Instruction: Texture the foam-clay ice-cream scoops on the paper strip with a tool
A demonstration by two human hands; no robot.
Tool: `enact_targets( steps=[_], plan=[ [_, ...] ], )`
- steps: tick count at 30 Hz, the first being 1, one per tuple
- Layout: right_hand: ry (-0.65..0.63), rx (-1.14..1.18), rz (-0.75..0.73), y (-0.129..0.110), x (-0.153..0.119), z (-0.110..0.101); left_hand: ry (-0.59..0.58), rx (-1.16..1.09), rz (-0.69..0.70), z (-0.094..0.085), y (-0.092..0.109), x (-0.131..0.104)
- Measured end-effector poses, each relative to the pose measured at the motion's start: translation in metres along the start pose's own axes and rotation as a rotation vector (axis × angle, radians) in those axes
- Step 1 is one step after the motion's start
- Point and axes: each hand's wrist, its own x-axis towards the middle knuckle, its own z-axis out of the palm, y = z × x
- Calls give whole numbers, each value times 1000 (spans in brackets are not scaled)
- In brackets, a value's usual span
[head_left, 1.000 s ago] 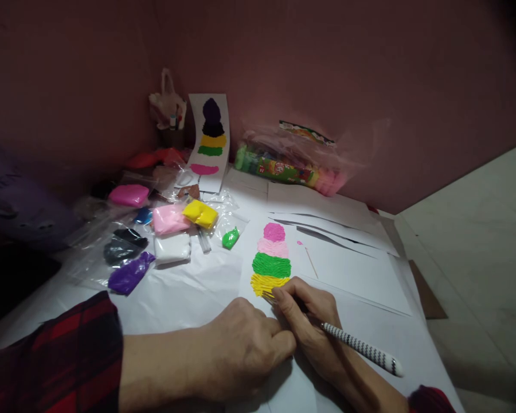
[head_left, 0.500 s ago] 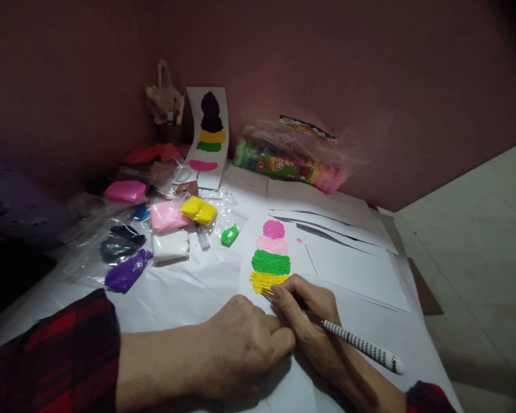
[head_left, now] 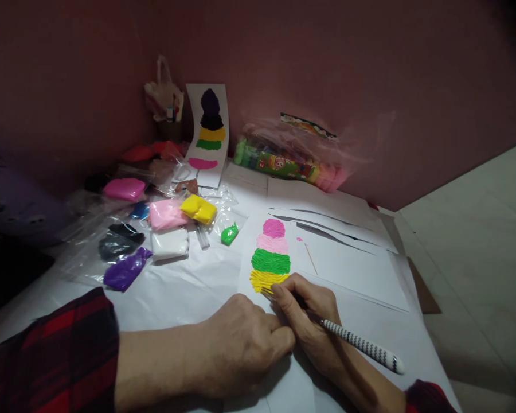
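On a white sheet lies a stack of textured clay bands: a dark pink top [head_left: 274, 228], a light pink band [head_left: 272, 244], a green band [head_left: 270, 261] and a yellow band [head_left: 266, 280] at the bottom. My right hand [head_left: 313, 321] is closed round a white pen-like tool [head_left: 361, 344] with a black zigzag pattern; its tip is at the lower edge of the yellow band, mostly hidden by the fingers. My left hand [head_left: 245, 350] rests on the paper as a closed fist against my right hand. Whatever it holds, if anything, is hidden.
Bagged clay in purple [head_left: 126, 269], white [head_left: 170, 244], yellow [head_left: 198, 209] and other colours lies at the left. A card with clay bands [head_left: 206, 137] leans at the back beside a clay pack [head_left: 288, 163]. A toothpick [head_left: 311, 258] lies on paper at the right.
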Motion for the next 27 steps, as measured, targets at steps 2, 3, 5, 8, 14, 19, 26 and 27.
enact_targets(
  steps=[2,3,5,8,14,19,26,27],
  plan=[
    [1,-7,-4,0,0,0,9,7,4,2,-1,-1],
    [2,-11,-9,0,1,0,9,10,5,3,-1,-1],
    [2,-14,-15,-1,1,0,6,11,9,3,-1,-1],
    [3,-2,-10,-1,2,1,18,4,5,2,-1,-1],
    [7,9,-16,0,2,1,54,-4,3,2,-1,-1],
    [5,0,-16,-1,2,1,57,2,8,4,-1,-2],
    [9,8,-29,1,1,1,58,14,11,2,-2,-2],
    [7,6,-31,1,1,2,57,11,11,2,-2,-2]
  ],
)
